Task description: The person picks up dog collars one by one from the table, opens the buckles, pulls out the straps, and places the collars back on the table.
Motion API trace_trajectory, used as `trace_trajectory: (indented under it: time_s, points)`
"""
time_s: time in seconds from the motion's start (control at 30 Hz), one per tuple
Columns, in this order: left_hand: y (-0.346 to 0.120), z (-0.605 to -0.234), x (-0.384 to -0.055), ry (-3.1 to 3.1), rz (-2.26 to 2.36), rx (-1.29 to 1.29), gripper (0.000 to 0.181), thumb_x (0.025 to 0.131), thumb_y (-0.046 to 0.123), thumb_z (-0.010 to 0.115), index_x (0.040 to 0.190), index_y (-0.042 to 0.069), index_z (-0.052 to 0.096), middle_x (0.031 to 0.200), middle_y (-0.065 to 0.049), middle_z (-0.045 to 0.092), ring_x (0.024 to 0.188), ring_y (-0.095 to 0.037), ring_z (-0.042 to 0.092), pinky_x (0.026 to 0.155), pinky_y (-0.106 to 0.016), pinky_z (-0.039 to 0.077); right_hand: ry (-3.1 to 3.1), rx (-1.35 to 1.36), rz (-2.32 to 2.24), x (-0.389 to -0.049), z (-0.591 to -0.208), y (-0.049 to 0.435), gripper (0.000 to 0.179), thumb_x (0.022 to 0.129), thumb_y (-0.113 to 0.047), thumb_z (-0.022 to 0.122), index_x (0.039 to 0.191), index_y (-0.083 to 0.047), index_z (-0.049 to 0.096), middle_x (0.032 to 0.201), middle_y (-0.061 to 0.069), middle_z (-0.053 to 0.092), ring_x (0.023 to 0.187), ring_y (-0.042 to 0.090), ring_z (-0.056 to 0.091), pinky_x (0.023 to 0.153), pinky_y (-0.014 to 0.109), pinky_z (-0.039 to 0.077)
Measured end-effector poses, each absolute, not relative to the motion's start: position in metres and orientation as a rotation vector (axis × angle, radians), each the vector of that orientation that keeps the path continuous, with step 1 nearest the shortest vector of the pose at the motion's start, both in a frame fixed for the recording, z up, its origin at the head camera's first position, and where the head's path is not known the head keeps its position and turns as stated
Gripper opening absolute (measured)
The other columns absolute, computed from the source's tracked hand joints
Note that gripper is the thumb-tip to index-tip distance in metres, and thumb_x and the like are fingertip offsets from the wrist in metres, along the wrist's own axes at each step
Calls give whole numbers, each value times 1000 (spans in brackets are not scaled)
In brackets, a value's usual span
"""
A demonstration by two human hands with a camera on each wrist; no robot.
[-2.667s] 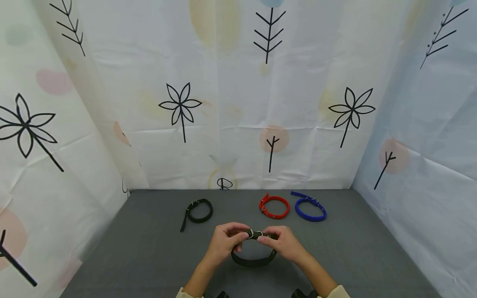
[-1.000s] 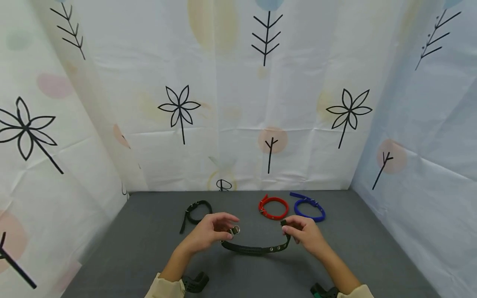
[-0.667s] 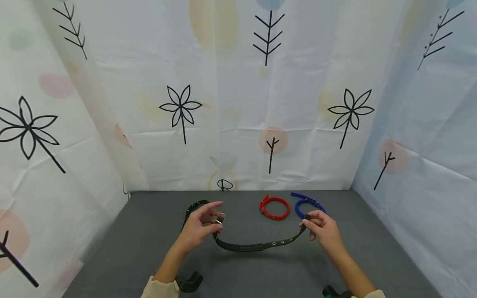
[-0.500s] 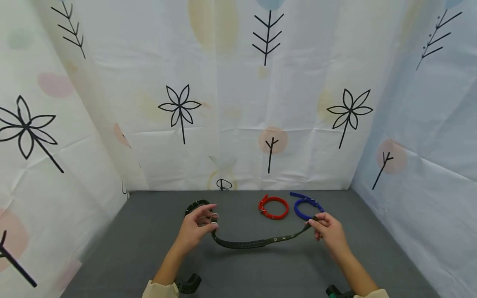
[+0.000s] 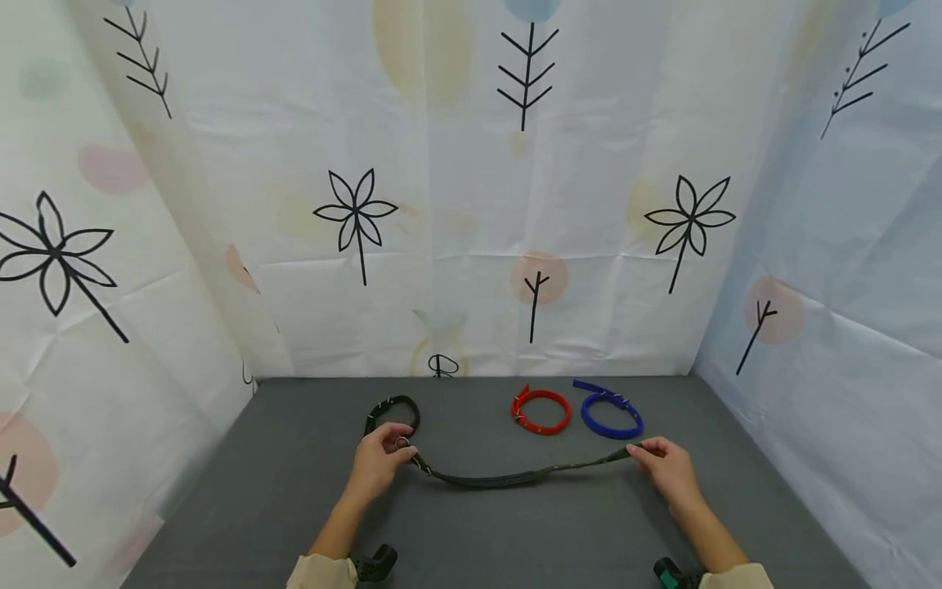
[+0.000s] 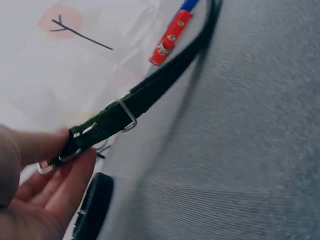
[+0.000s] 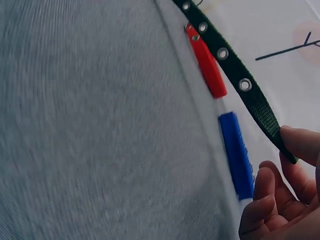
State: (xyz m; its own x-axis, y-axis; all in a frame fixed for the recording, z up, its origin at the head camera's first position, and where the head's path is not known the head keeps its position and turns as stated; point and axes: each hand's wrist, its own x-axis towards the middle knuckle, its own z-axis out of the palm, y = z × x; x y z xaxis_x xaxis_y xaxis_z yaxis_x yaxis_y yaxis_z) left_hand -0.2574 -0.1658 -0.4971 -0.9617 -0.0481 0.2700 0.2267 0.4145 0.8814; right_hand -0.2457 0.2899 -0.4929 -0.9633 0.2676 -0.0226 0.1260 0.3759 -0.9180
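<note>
A dark green collar (image 5: 493, 481) stretches in a shallow sag between both hands, just above the table. My left hand (image 5: 375, 466) pinches its buckle end between thumb and fingers, where a metal ring sticks out. In the left wrist view, a metal loop crosses the collar's strap (image 6: 120, 117). My right hand (image 5: 666, 470) pinches the plain tip at the other end. In the right wrist view, several metal-rimmed holes line the strap (image 7: 232, 65) near that tip. A black collar (image 5: 415, 417) lies coiled just behind the left hand, partly hidden by it.
A coiled red collar (image 5: 568, 413) and a coiled blue collar (image 5: 614, 432) lie toward the back right of the grey table (image 5: 471, 548). White printed cloth (image 5: 471, 311) stands behind the table and at both sides.
The green collar was a closed loop held by both hands; its ends have come apart. My hands moved away from each other, drawing it out lengthwise, and have just sunk lower.
</note>
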Motion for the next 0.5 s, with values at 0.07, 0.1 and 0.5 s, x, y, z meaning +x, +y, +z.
trace_trajectory:
  time_s: [0.07, 0.1, 0.5]
  points:
    - [-165, -502, -260, -2451, -1527, -83, 29, 80, -2, 76, 107, -2, 66, 86, -6, 64, 79, -20, 60, 64, -30, 50, -2534, -351, 1570, -248, -497, 294, 24, 90, -21, 70, 94, 1, 62, 80, 1, 61, 69, 17, 56, 58, 31, 45]
    - [-165, -505, -261, -2466, -1503, -55, 28, 80, -1, 77, 106, -2, 66, 83, -5, 63, 77, -19, 60, 63, -30, 50, -2553, -344, 1532, -249, -499, 296, 23, 90, -21, 70, 92, 1, 63, 79, 2, 60, 68, 17, 56, 58, 32, 44]
    - [-162, -519, -276, -2575, -1210, 56, 19, 76, 4, 80, 89, 4, 66, 68, 1, 57, 61, -14, 52, 58, -34, 42, -2778, -188, 1075, -271, -503, 307, 21, 84, -19, 73, 74, -5, 63, 66, 1, 54, 61, 19, 46, 59, 34, 37]
